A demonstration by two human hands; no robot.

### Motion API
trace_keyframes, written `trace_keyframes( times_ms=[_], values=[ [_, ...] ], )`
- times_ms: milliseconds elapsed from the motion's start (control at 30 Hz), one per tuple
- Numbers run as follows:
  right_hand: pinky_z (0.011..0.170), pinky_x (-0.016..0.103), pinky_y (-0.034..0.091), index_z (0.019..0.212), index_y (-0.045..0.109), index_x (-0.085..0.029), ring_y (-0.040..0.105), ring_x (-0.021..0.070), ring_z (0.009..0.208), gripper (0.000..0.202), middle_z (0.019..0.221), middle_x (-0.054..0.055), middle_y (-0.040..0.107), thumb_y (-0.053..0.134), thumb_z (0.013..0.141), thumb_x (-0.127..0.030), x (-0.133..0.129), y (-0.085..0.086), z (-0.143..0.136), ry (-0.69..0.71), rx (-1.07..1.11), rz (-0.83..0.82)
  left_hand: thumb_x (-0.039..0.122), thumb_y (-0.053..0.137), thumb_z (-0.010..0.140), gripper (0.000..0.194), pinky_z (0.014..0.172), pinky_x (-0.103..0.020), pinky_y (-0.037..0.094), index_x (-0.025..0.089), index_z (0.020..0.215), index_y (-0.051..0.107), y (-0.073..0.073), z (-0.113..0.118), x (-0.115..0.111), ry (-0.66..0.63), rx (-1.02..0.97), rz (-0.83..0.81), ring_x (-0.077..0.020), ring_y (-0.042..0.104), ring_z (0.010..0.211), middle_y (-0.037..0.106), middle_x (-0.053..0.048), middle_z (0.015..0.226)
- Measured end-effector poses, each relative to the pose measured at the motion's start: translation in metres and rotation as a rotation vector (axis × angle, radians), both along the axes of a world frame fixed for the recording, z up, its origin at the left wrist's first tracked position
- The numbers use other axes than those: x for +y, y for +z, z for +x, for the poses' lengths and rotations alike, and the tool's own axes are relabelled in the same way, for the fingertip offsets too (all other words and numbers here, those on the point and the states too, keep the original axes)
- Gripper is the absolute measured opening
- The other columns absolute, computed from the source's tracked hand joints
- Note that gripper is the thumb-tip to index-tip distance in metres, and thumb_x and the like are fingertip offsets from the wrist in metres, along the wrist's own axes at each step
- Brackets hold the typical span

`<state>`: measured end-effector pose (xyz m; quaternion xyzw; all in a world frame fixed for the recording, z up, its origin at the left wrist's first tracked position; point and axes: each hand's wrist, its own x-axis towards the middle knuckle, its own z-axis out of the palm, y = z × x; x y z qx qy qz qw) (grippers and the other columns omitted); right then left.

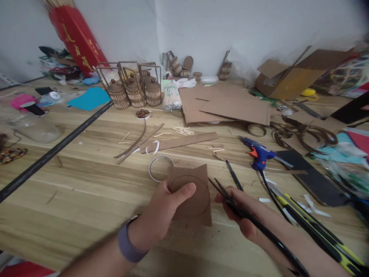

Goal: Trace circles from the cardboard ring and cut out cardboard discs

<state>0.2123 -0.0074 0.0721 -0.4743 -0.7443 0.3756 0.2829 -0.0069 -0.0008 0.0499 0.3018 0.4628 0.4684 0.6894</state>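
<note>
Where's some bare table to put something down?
The widest mostly bare wood lies between the black strip and the left hand. A little gap shows between the glue gun and black pen. The right is crowded: black slab, yellow-and-black tool. The back too: baskets, cardboard sheets.

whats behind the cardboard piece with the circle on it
A pale ring, partly covered, shows past its upper-left corner. The cardboard hides the tabletop beneath and most fingers of the left hand.
</note>
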Motion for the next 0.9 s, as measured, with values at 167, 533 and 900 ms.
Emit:
trace_keyframes(
  times_ms=[167, 533, 900],
  values=[
    [0.052, 0.029, 0.048, 0.111, 0.070, -0.021, 0.059, 0.0207, 0.061, 0.070, 0.073, 0.004, 0.064, 0.044, 0.088, -0.081, 0.007, -0.017, 0.004, 0.147, -0.006, -0.089, 0.040, 0.083, 0.075, 0.037, 0.102, -0.046, 0.049, 0.018, 0.104, 0.077, -0.008, 0.000, 0.000, -0.170, 0.059, 0.038, -0.0344, 0.069, 0.113, 0.079, -0.010, 0.112],
    [0.048, 0.024, 0.024, 0.089, 0.062, -0.021, 0.034, 0.0125, 0.055, 0.066, 0.062, -0.006, 0.042, 0.049, 0.083, -0.084, 0.014, -0.022, 0.003, 0.262, -0.044, -0.275, 0.038, 0.078, 0.082, 0.031, 0.102, -0.042, 0.048, 0.021, 0.109, 0.076, -0.004, -0.011, 0.007, -0.343, 0.167, 0.187, -0.0294, 0.068, 0.113, 0.078, -0.007, 0.114],
    [0.046, 0.025, 0.023, 0.087, 0.069, -0.020, 0.027, 0.0110, 0.048, 0.079, 0.053, -0.008, 0.032, 0.043, 0.076, -0.093, 0.014, -0.034, -0.002, 0.180, -0.066, -0.172, 0.039, 0.080, 0.080, 0.035, 0.099, -0.041, 0.050, 0.021, 0.110, 0.077, -0.006, -0.017, 0.011, -0.342, 0.143, 0.160, -0.0319, 0.069, 0.112, 0.079, -0.008, 0.111]
  ],
)
